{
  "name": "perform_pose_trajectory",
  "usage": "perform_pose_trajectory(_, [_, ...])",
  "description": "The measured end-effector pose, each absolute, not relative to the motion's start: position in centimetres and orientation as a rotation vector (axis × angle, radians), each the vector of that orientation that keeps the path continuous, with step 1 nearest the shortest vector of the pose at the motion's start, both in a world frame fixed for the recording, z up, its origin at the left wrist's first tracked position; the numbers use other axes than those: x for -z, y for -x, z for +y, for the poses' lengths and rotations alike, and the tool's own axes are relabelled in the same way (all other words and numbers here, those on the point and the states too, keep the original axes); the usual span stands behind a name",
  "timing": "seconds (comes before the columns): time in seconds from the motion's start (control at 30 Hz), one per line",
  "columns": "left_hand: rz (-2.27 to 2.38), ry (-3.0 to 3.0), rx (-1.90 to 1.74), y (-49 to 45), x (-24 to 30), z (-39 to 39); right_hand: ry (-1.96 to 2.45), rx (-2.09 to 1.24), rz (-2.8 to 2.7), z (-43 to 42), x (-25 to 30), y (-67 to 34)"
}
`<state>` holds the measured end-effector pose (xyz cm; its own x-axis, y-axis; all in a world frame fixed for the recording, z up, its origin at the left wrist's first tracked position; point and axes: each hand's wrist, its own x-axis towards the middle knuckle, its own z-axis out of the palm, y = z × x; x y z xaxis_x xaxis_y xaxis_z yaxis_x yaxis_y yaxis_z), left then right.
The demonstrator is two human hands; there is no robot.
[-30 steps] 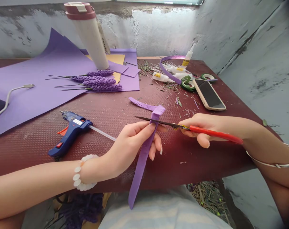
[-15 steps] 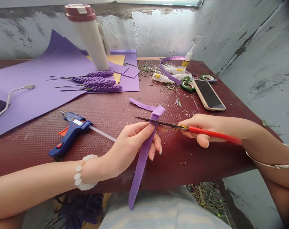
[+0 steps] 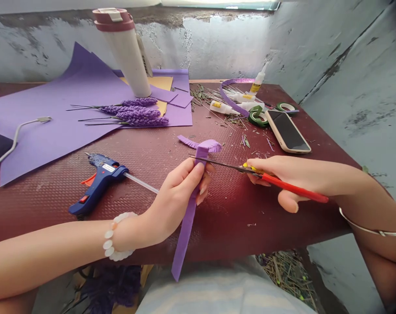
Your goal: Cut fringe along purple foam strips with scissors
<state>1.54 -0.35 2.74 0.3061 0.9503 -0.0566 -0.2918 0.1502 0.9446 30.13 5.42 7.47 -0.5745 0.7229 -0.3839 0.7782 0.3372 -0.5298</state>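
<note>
A long purple paper strip [image 3: 186, 237] is pinched between the thumb and fingers of my left hand [image 3: 173, 196]. Its lower end hangs toward my lap, past the table edge. Beyond my fingertips the strip's upper end is cut into a fringe and curls away to the left. My right hand [image 3: 283, 176] grips red-handled scissors [image 3: 292, 186], whose dark blades lie across the strip just above my left thumb. Left of my left hand, a blue hot glue gun [image 3: 100, 185] lies on its side with a clear glue stick in its back.
Purple lavender-like stems [image 3: 135, 114] lie on large purple sheets [image 3: 47, 109] beside a white tumbler [image 3: 128, 61]. At back right are glue bottles [image 3: 224, 107], green tape rolls [image 3: 257, 117], wires, scraps and a phone [image 3: 288, 133]. A white cable [image 3: 18, 131] lies at left on the maroon table [image 3: 237, 235].
My left hand and the strip have shifted slightly left. The fringed end now bends over behind the strip. My right thumb has dropped away from the scissor handle, and the blades look closer together.
</note>
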Motion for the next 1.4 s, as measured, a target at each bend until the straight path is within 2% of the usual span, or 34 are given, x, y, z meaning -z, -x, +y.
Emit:
perform_pose_trajectory(0.13, [0.876, -1.093, -1.029, -1.4, -2.4, -0.1, -1.465, 1.094, 2.347, 5.4, -7.5, -29.6])
perform_pose_trajectory(0.57, [0.872, -1.201, -0.935, -1.3, -2.2, 0.3, -1.473, 0.902, 2.658, 5.1, -6.0, -29.2])
perform_pose_trajectory(1.4, [0.831, -1.148, -0.945, -1.4, -1.9, 0.4, -1.5, 0.807, 2.606, 5.1, -5.4, -28.9])
